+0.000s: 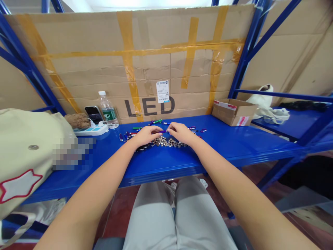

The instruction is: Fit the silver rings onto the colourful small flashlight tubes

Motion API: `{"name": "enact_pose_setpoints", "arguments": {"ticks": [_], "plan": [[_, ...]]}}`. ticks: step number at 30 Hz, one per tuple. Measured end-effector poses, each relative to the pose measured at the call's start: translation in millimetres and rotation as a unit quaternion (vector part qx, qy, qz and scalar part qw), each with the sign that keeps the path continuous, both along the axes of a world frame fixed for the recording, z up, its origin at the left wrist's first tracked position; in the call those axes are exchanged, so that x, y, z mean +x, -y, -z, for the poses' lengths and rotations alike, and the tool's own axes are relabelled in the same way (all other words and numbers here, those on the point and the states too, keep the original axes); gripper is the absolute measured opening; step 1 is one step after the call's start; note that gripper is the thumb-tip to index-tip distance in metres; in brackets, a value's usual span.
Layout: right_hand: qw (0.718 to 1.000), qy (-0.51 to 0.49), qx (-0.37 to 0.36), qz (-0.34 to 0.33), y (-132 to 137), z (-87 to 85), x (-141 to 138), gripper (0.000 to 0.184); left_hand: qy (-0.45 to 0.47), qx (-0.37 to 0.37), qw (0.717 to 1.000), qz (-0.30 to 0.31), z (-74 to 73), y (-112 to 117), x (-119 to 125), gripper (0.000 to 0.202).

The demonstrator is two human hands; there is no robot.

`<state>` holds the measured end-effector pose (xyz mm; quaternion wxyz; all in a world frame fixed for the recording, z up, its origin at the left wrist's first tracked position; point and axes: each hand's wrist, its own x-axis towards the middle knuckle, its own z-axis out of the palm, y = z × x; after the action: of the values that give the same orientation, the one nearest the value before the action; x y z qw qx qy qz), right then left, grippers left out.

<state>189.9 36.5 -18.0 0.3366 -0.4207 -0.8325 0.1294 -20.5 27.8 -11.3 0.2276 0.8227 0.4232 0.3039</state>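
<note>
A blue steel shelf is stretching across the view, and a low heap of small round silver metal pieces is lying on it, just under the hands. The left hand and the right hand are standing narrow, and both seem to be pinching a small purple piece. Behind them, small coloured sticks are lying scattered, near a clear plastic water bottle and a brown cardboard box.
</note>
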Motion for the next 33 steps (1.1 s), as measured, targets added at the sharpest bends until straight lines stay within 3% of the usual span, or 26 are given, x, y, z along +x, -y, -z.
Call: {"name": "enact_pose_setpoints", "arguments": {"ticks": [10,15,19,24,27,33], "plan": [[0.998,0.055,0.029,0.018,-2,1.7,-1,0.026,0.019,-0.010,1.000,-0.002,-2.2,1,0,0.036],[0.991,0.086,0.045,0.091,-2,-1.2,5,0.024,0.049,-0.011,0.999,-0.021,-2.0,-1,0,0.035],[0.977,0.168,0.028,0.131,-2,-4.1,11,0.015,0.140,-0.093,0.985,-0.028,1.0,-4,-3,0.030],[0.983,0.173,-0.012,0.066,0,-9.9,20,0.013,0.257,-0.201,0.945,-0.013,5.9,-5,-2,0.022],[0.978,0.199,-0.057,0.014,0,-11.2,26,0.011,0.281,-0.200,0.939,0.001,6.0,-5,0,0.029],[0.978,0.196,-0.064,-0.029,-3,-6.8,27,0.010,0.259,-0.175,0.950,-0.001,3.0,-6,0,0.030]]}}
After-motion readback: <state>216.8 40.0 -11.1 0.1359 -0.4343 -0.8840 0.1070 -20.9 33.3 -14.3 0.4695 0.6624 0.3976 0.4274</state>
